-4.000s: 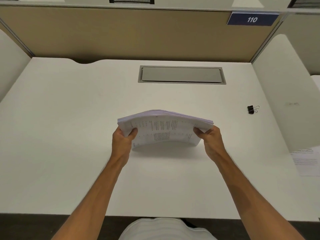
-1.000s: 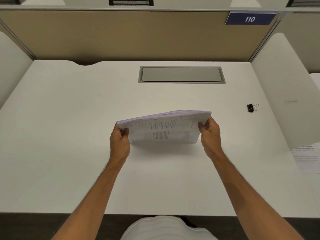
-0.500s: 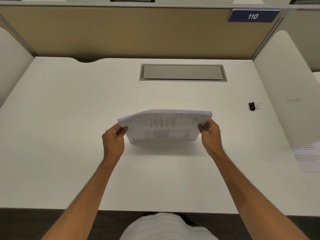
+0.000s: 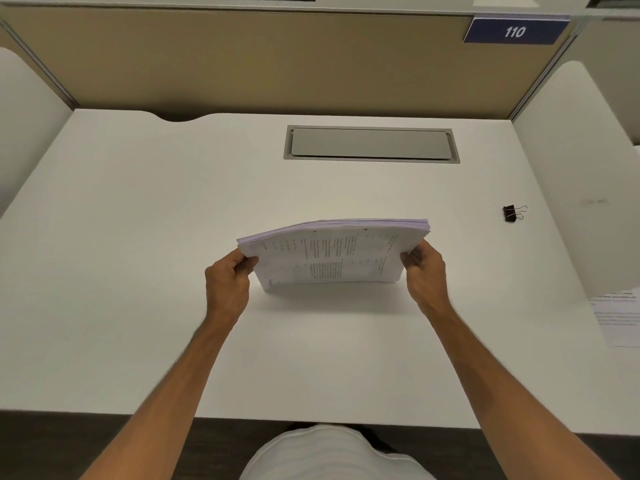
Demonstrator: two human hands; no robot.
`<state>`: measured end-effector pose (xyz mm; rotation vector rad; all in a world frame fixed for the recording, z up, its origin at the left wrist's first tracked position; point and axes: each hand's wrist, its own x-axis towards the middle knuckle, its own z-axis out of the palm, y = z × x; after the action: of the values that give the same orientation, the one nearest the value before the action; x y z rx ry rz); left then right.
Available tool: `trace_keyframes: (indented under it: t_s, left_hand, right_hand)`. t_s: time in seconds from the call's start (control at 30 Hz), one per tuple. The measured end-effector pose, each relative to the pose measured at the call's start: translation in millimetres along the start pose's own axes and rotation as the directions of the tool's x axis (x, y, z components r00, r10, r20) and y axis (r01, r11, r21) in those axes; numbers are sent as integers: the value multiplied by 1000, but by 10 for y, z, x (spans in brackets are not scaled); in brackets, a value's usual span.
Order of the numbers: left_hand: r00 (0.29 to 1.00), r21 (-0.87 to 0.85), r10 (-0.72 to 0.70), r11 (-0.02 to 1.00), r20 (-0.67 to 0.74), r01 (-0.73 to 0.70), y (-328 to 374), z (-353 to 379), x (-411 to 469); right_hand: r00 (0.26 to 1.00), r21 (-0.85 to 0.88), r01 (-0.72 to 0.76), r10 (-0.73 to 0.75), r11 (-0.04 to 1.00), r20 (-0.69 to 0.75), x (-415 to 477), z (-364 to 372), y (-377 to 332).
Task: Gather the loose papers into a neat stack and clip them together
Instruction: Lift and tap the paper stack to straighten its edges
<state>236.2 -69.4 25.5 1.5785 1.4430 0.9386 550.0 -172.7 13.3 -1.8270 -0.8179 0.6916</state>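
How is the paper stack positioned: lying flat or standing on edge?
Standing on edge: the paper stack rests its lower edge on the desk, a hand at each end.

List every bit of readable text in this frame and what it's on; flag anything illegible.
"110": white numerals on the blue sign on the partition's top right.
Paper stack held by the left hand and right hand: printed lines, too small to read.
Sheet at the right edge: blurred, unreadable.
Binder clip: no marking visible.
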Motion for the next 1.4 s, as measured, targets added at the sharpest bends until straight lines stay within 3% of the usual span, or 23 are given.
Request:
trace_keyframes:
  t_s: [0.17, 0.3, 0.43, 0.53, 0.6, 0.67, 0.83, 0.93, 1.13, 1.27, 1.33, 1.4]
  left_hand:
    - [999, -59, -16, 998, 32, 18, 99, -50, 32]
    - [987, -75, -132, 987, 90, 139, 137, -155, 93]
    - [947, -115, -297, 944, 121, 311, 116, -222, 62]
    - [896, -224, -428, 867, 119, 444, 98, -191, -31]
    - [860, -290, -498, 811, 114, 508, 107, -140, -118]
    - [824, -349, -555, 753, 118, 557, 117, -60, -223]
    - [769, -445, -620, 651, 156, 615, 168, 177, -533]
    - [768, -448, -613, 642, 186, 621, 182, 268, -732]
    - [788, -480, -425, 629, 446, 611, 112, 158, -787]
    - [880, -222, -387, 865, 274, 449, 189, 61, -472]
    - [907, -194, -268, 920, 325, 341, 300, 54, -273]
    - [888, -234, -196, 921, 416, 313, 421, 59, -89]
  right_hand:
    - [997, -13, -26, 27, 1000, 66, 49, -57, -88]
    - [993, 71, -32, 24, 997, 117, 106, -221, -180]
    - [986, 253, -169, 165, 953, 34, 10, -294, -193]
    - [942, 539, -280, 334, 795, -3, -212, -254, -213]
    - [928, 710, -333, 347, 620, 132, -393, -176, -235]
    - [921, 754, -383, 288, 534, 263, -555, -55, -269]
    - [882, 704, -459, 188, 542, 431, -681, 232, -338]
    - [898, 742, -437, 207, 509, 388, -624, 281, -310]
    - [934, 694, -347, 166, 630, 317, -450, 163, -302]
    - [932, 583, -312, 121, 750, 342, -347, 28, -291]
    - [915, 523, -294, 77, 800, 397, -314, -14, -291]
    - [892, 467, -279, 46, 839, 450, -288, -34, -307]
